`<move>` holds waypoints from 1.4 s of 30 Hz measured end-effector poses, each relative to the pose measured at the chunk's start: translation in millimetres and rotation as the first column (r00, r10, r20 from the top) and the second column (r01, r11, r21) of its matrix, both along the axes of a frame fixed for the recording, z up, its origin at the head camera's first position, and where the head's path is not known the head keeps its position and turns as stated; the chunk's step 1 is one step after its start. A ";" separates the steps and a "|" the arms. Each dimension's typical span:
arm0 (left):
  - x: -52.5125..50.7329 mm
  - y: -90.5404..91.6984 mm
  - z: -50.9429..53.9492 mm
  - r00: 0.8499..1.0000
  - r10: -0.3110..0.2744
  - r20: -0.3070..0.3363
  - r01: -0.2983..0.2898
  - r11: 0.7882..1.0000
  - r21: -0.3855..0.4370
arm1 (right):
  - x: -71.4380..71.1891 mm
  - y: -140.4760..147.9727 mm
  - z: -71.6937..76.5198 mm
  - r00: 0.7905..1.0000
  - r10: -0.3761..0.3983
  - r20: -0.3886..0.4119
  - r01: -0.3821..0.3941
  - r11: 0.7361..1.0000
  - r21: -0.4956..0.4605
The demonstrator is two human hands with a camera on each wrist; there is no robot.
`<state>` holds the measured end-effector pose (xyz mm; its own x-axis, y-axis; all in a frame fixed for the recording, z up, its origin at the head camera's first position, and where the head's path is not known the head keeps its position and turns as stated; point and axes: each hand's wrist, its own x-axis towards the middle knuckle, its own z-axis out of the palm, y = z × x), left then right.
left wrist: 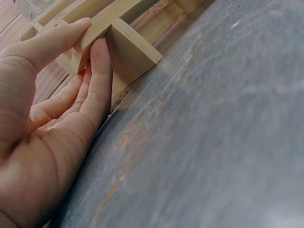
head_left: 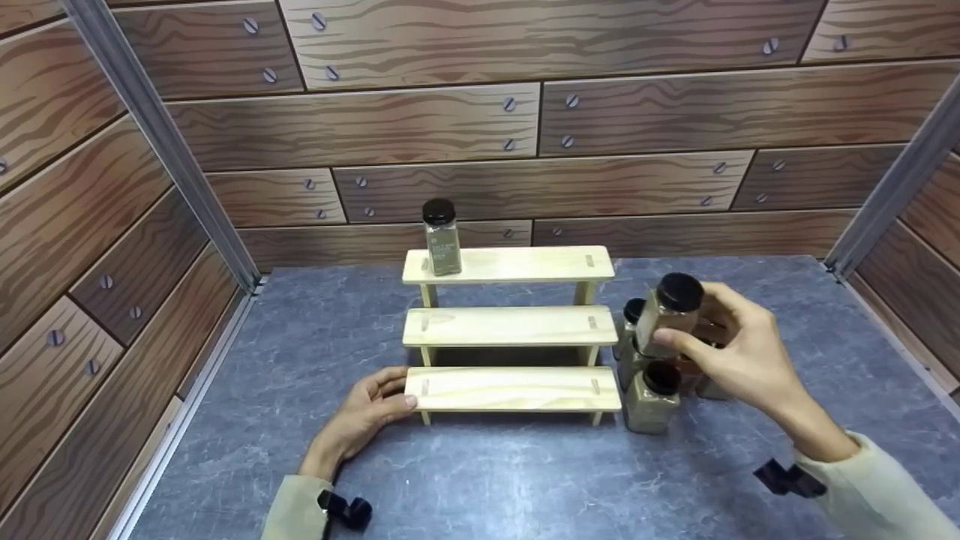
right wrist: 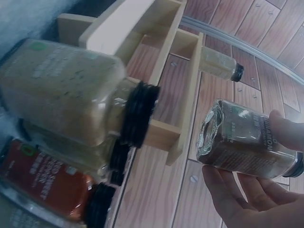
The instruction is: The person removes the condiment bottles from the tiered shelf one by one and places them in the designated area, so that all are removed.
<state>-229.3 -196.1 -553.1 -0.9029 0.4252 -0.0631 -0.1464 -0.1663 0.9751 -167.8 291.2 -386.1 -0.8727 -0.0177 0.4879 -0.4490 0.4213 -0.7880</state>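
A three-step wooden rack (head_left: pixel 513 390) stands on the grey surface. My left hand (head_left: pixel 358 416) grips the left end of its lowest step; in the left wrist view the thumb lies on top of the wooden board (left wrist: pixel 102 31) and fingers are underneath. My right hand (head_left: pixel 750 360) holds a square glass spice jar (head_left: pixel 664 319) with a black lid, above other jars right of the rack. Brown contents show through this held jar (right wrist: pixel 237 140) in the right wrist view. Another black-lidded spice jar (head_left: pixel 444 247) stands upright at the left end of the top step.
Several spice jars (head_left: pixel 651 405) with black lids stand close together beside the rack's right side. One jar (right wrist: pixel 47 180) among them has reddish-orange contents. Wood-patterned panels (head_left: pixel 450 127) enclose the back and sides, with metal posts (head_left: pixel 172 150) at the corners.
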 end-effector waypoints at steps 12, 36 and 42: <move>2.4 -0.3 -0.3 1.000 0.010 0.011 -0.010 1.000 -0.007 | 10.1 21.8 -20.0 0.999 -0.037 0.009 0.037 0.999 -0.004; 2.3 -0.8 -0.6 1.000 0.000 0.001 0.000 1.000 0.004 | 25.1 55.1 -46.6 0.993 -0.117 0.026 0.116 0.993 0.030; 1.1 -0.7 0.1 1.000 0.010 0.006 -0.010 1.000 0.002 | 29.1 58.8 -59.5 0.995 -0.093 0.037 0.094 0.995 -0.021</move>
